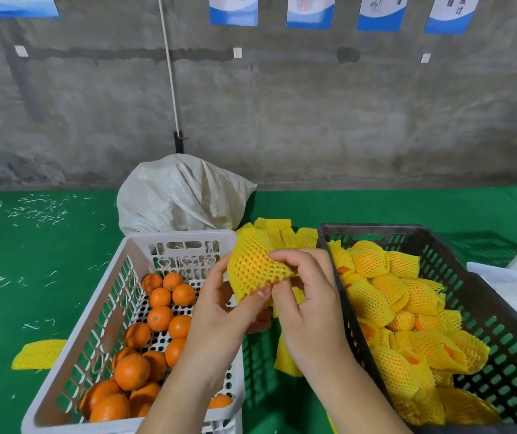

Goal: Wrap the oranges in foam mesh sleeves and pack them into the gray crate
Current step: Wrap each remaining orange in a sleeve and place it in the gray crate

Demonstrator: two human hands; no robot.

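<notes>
Head view: both hands, left hand (pixel 219 311) and right hand (pixel 307 296), pinch a foam mesh sleeve (pixel 255 266) around an orange between white crate (pixel 72 349) and gray crate (pixel 476 296). Stretch the mesh evenly until fruit is fully covered, then place right.

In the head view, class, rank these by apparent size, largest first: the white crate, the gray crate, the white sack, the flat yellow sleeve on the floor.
1. and 2. Gray crate and white crate: too alike, both cut by the frame.
3. White sack, though farther away.
4. Flat yellow sleeve, clearly smallest.
</notes>
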